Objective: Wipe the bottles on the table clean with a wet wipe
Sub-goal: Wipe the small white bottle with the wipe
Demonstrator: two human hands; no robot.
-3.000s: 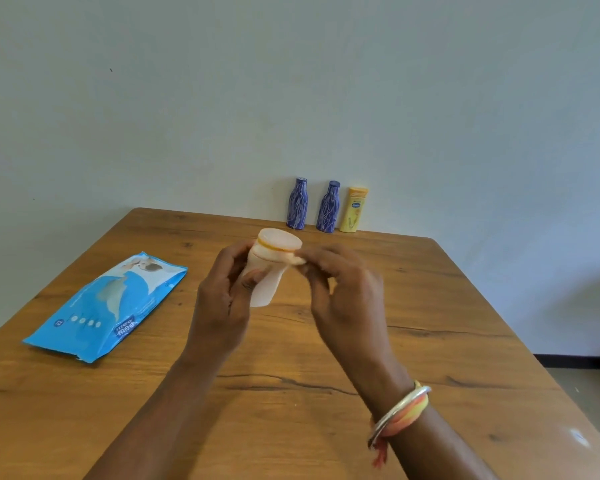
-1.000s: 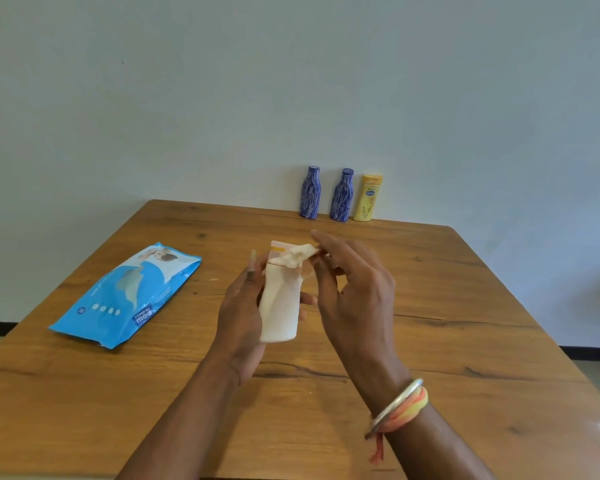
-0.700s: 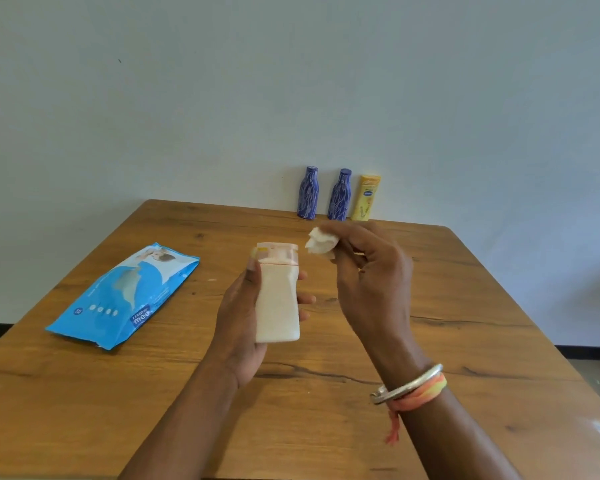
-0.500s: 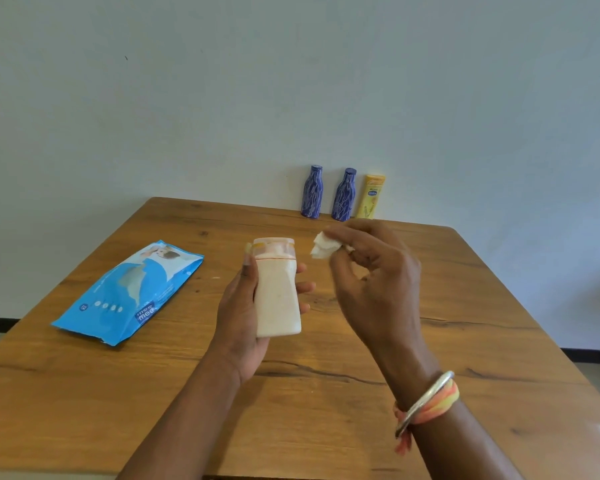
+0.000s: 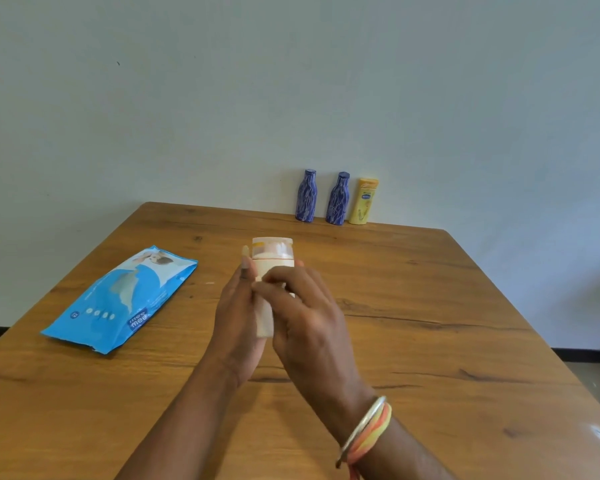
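From the head view: held upright above the middle of the wooden table (image 5: 430, 341) — a white bottle (image 5: 272, 265) with an orange band below its cap, gripped from behind by the left hand (image 5: 238, 317), thumb up along its left side. Laid across the bottle's front, the right hand (image 5: 305, 317), fingers curled against the body; wet wipe hidden beneath them, so pinched or not cannot be told. Flat on the table to the left, a blue wet-wipe pack (image 5: 122, 299). At the far edge by the wall — two blue patterned bottles (image 5: 306, 195) (image 5: 337, 199) and a yellow bottle (image 5: 363, 201), upright in a row. On the right wrist, a metal bangle (image 5: 361, 429) and orange threads.
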